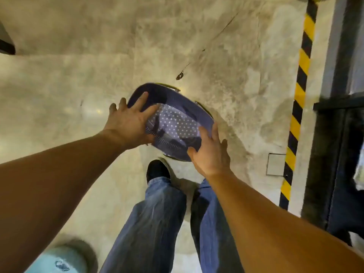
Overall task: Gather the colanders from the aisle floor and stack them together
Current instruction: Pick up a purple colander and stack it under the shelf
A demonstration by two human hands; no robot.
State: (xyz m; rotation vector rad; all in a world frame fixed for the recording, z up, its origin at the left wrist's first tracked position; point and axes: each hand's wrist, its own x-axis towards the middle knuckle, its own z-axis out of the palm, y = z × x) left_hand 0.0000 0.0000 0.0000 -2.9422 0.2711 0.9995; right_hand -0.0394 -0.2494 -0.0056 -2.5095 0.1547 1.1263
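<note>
Purple colander [173,123] up off aisle floor [78,79], between my hands, so it won't drop. Left hand [130,121] on one rim, fingers spread. Right hand [211,152] on other rim, fingers spread, pressing in.

1. Warm, yellowish light is falling from overhead, brightening the concrete floor [78,79] unevenly.
2. A small glare spot is shining on the floor left of the purple colander [177,123].
3. A soft shadow is lying beneath the colander, toward the lower right.
4. Motion blur is softening the whole picture, most at the dark shelving [338,154] on the right.
5. Wide-angle distortion is bending the striped hazard tape [301,91] and stretching both forearms near the edges.
</note>
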